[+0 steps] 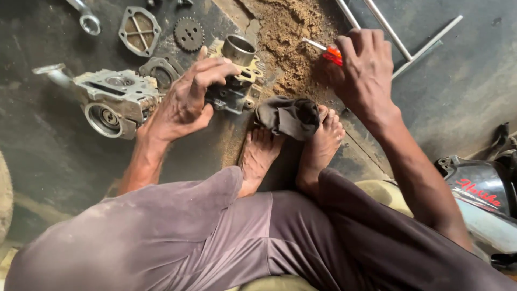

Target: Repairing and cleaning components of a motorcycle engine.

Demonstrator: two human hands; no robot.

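Dark concrete floor (48, 156) (sawdust (285, 37) strewn across).

One head-worn camera looks steeply down from close above at the person's lap, feet and the dark floor (48, 161) ahead.

Greys, browns, one spot of red-orange.
Silver-grey engine block (234, 81) w/ dull metal sleeve; pale grey cylinder head (116, 97); dark toothed sprocket (189, 33); red-orange screwdriver handle (334, 54), white tip; grey-brown rag (285, 116); tan sawdust (285, 37); dark grey floor (54, 151); mauve-grey trousers (215, 237).
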